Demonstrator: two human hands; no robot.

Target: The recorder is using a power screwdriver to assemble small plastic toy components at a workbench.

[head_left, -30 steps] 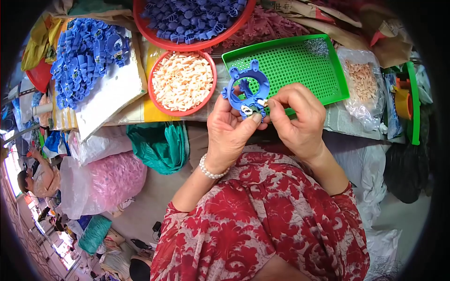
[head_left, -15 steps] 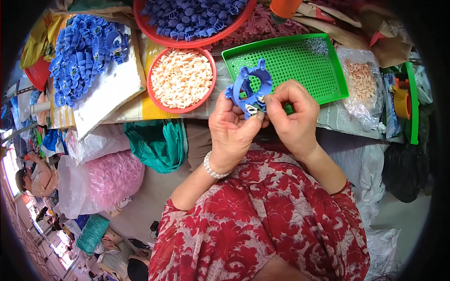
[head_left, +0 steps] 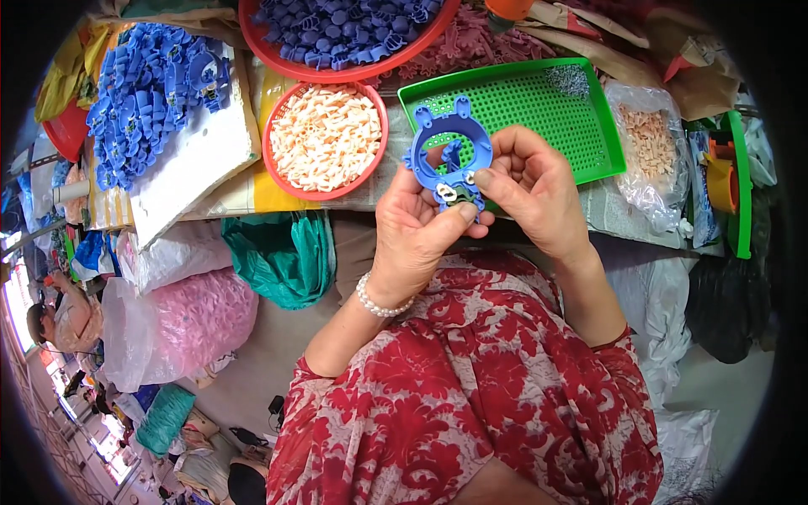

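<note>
My left hand (head_left: 414, 225) is closed on a blue plastic ring-shaped part (head_left: 481, 139), tilted so its round opening faces me. The left thumb presses on its lower end, beside a white loop-like insert (head_left: 446, 193). Two small knobs stick up from the ring's top edge, and a blue piece shows inside the opening. My right hand (head_left: 539, 194) is closed, its thumb tip against a small white plastic piece (head_left: 470, 178) at the ring's lower right. Its other fingers curl beside the ring, with their tips partly hidden.
A red basket (head_left: 268, 160) holds pale peach pieces. Behind it, a red basin (head_left: 337, 77) holds blue parts. A green perforated tray (head_left: 619, 160) has small metal bits in its far corner. Blue assemblies (head_left: 151, 101) are heaped on a white board (head_left: 181, 181) at left.
The blue ring part has turned so that its opening faces me more squarely. My right hand has shifted slightly to the right, its thumb still at the small white piece.
</note>
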